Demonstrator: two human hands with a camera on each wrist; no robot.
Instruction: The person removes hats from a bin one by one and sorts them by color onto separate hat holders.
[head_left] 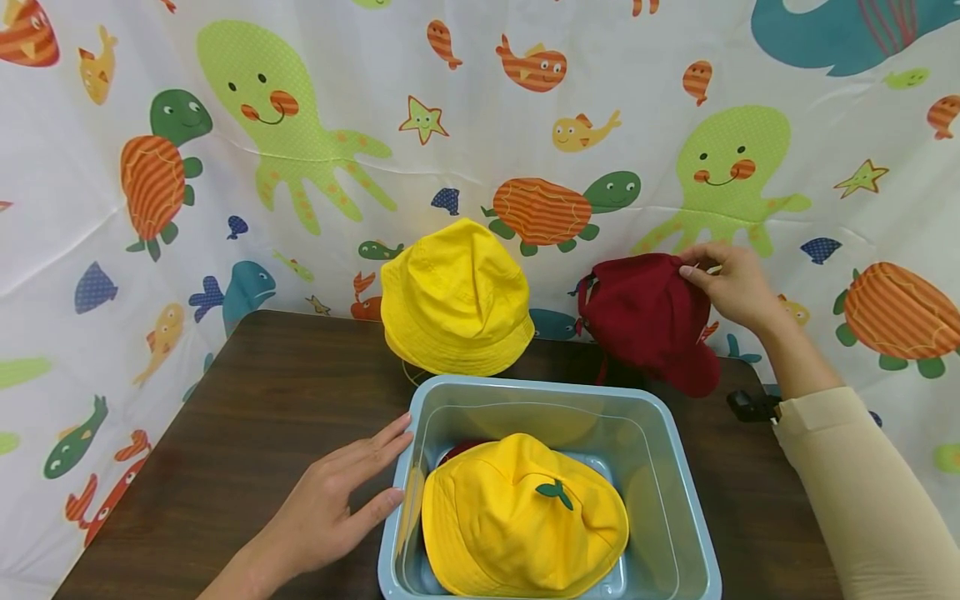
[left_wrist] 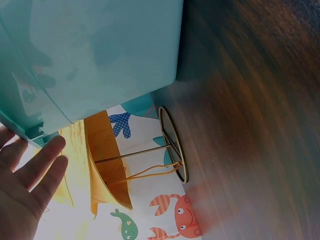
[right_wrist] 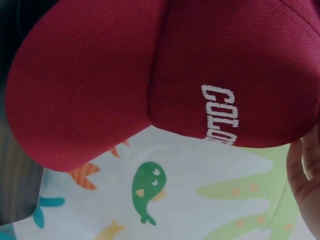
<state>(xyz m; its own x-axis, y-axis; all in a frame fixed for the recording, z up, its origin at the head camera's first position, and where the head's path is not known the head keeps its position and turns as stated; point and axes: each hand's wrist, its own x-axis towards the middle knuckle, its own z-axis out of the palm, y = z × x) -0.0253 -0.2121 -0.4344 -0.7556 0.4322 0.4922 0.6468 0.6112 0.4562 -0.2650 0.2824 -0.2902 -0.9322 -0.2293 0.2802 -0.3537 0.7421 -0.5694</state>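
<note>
- Your right sleeve point(head_left: 870, 492) is a plain cream-beige fabric, fairly loose, with soft creases along its length.
- Its cuff point(head_left: 813, 410) is a flat hemmed band, ending partway along your forearm.
- Just beside that cuff you have a small black boxy device point(head_left: 751, 406) with rounded corners; a short dark strip joins it to the forearm's edge.
- Your right hand point(head_left: 723, 282) is ungloved.
- Your left hand point(head_left: 324, 498) is bare too, its wrist uncovered up to the picture's edge.

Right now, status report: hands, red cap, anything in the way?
Right hand pinching red cap. Left hand touching bin, left side. Yellow hat inside bin; nothing seen blocking red cap.
</note>
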